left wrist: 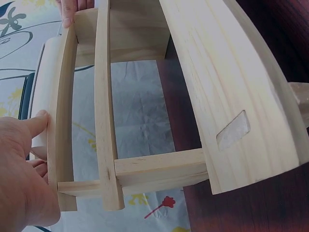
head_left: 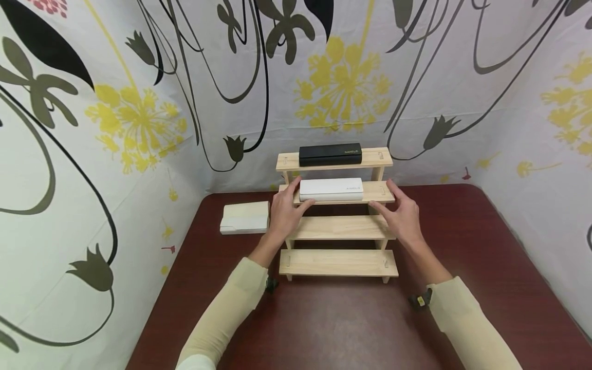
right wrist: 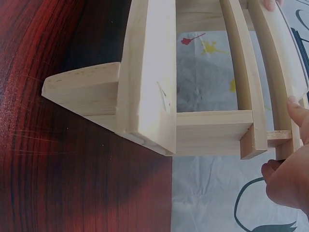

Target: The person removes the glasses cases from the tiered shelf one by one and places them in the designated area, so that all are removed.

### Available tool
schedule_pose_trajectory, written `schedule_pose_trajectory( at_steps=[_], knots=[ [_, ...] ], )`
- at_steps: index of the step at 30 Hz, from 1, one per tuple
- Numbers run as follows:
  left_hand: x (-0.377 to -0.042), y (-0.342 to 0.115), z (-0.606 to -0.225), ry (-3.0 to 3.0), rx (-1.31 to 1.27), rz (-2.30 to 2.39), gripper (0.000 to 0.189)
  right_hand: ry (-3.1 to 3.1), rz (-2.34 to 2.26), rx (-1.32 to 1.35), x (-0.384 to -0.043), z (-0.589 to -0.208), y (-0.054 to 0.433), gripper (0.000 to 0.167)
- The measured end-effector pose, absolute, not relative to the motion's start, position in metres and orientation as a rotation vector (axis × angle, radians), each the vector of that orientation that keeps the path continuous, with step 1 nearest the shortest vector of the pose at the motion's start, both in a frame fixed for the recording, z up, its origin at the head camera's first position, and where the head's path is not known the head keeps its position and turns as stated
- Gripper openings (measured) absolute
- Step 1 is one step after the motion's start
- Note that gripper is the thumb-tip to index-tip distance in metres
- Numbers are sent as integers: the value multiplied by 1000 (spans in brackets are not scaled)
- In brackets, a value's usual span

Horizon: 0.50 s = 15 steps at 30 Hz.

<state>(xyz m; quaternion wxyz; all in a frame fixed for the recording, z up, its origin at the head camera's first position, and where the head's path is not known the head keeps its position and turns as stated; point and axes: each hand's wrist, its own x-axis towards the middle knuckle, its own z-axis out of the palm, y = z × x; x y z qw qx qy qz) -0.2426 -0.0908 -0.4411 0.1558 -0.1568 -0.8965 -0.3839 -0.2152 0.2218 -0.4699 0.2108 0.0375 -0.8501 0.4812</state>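
A stepped wooden display rack with several tiers stands on the table. On its second tier from the top lies a long white case with small lettering. A similar black case lies on the top tier. My left hand grips the left end of the white case's tier, its thumb at the front edge beside the case's corner. Opposite it, my right hand holds that tier's right end, thumb in front; in the right wrist view, fingers of the right hand curl under the board.
Left of the rack, a flat cream-white box lies on the dark red-brown table. Patterned cloth hangs behind the table and at both sides. The rack's two lower tiers carry nothing.
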Motion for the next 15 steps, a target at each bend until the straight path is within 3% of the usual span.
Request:
schedule_pose_trajectory(
  at_steps=[15],
  knots=[
    [-242, -95, -442, -2494, -462, -1218, 75, -2334, 1368, 126, -214, -469, 222, 81]
  ],
)
